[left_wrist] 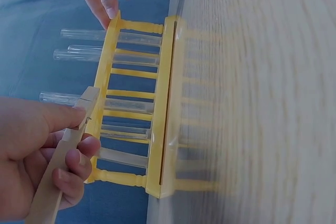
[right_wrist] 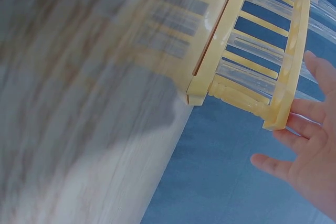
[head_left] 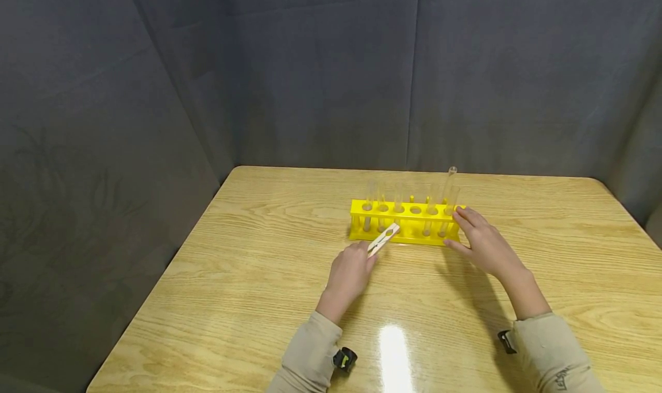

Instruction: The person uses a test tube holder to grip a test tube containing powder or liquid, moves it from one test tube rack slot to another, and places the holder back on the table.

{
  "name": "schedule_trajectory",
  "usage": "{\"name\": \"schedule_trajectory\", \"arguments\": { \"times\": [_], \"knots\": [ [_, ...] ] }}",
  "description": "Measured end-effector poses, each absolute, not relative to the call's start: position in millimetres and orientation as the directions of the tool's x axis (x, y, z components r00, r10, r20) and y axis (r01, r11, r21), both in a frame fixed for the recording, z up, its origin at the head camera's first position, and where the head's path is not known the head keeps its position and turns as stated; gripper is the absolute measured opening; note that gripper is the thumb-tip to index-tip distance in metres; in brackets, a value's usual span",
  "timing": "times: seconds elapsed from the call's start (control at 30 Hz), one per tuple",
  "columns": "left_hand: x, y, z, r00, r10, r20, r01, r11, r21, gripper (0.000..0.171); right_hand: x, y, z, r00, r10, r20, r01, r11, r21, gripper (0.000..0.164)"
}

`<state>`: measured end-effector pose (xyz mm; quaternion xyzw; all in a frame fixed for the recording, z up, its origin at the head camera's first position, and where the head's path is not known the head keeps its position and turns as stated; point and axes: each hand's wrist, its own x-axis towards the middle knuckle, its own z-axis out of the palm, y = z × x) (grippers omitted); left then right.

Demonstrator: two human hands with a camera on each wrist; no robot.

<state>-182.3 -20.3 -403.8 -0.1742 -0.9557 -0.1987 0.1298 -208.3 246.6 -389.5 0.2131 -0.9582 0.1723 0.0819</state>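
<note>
My left grip [head_left: 349,271] pinches a wooden clamp [head_left: 380,243], tip just in front of the yellow rack [head_left: 407,216]. My right grip [head_left: 485,245] is spread loosely, touching its right end. Rack's toward worktop's [head_left: 248,301] far edge, clear tubes [head_left: 452,199] in it.

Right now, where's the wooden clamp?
Head view: the wooden clamp is held in the left hand, its tip in front of the left half of the yellow rack.

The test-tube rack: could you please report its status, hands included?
Left hand gripping wooden clamp. Right hand touching right end of rack. Fourth hole from left empty; rack upright on table. Clamp partly hiding rack in head view.
</note>
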Motion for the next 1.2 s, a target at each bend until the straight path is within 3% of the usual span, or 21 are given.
{"name": "schedule_trajectory", "arguments": {
  "times": [1.2],
  "knots": [
    [-187.6,-14.6,-400.3,-0.899,0.313,0.305,0.405,0.860,0.311,0.020,-208.3,246.2,-388.7,-0.899,-0.377,0.224,-0.432,0.848,-0.306,0.065]
  ]
}}
